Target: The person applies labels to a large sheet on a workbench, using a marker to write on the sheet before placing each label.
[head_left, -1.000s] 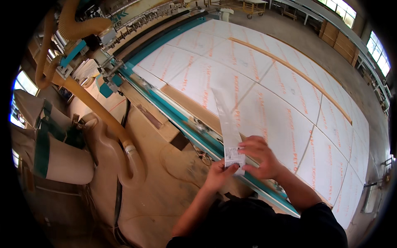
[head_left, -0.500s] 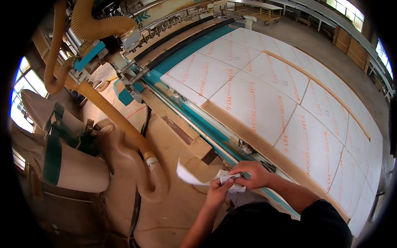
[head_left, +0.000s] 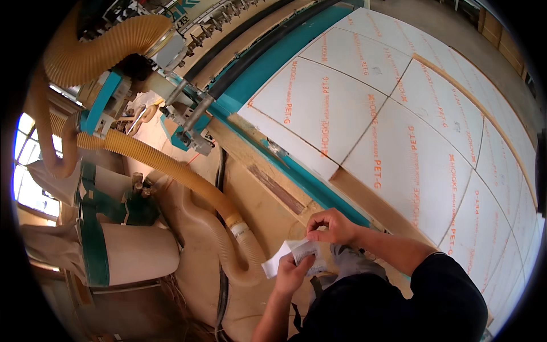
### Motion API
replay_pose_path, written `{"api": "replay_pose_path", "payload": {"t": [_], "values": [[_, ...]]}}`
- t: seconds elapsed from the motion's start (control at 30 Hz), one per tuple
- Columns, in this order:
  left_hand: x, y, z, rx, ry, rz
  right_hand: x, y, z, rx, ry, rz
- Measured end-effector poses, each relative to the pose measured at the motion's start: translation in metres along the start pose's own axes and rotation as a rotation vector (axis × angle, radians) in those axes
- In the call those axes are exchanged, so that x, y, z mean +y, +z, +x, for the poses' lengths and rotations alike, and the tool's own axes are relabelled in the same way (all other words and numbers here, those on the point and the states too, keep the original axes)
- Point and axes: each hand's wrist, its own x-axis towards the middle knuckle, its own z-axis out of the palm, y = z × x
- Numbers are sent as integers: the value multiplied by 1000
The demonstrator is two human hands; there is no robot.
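Low in front of my body, my left hand (head_left: 292, 275) grips a white printed paper sheet (head_left: 279, 256), its thumb lying across the top. The sheet is folded or layered, and small dark print shows on the part by the thumb. My right hand (head_left: 333, 228) is curled in a pinch at the sheet's upper edge. Whatever sits between its fingertips is too small to make out. Just beyond my right hand runs the teal edge (head_left: 347, 215) of a large machine bed. White panels (head_left: 393, 165) with orange printing lie on that bed, divided by thin cut lines.
A ribbed tan hose (head_left: 165, 165) runs down to the floor on the left. Dust collector bags (head_left: 137, 253) with green bands stand beyond it. A machine head with metal rollers (head_left: 194, 117) is at the upper left. A wooden strip (head_left: 478, 108) crosses the panels.
The crumpled paper has been spread flatter. My right hand has moved up to its edge, while my left keeps hold. The view has shifted, with the panels now nearer.
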Motion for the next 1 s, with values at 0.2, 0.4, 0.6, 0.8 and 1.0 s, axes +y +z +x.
{"api": "replay_pose_path", "payload": {"t": [0.2, 0.4, 0.6, 0.8, 1.0], "values": [[6, -27, 50, 8, -143, -38, 43, -108, 136, 584, -169, 296], [3, -65, 84, 60, -205, -104, 84, -185, 237, 827, -365, -280], [12, -93, 113, 72, -254, -133, 84, -341, 190, 1361, -318, -452], [16, -114, 132, 1, -314, -81, 35, -322, 148, 1393, -284, -1004], [28, -123, 152, -80, -276, -63, 46, -236, 140, 632, 401, -1352]]}}
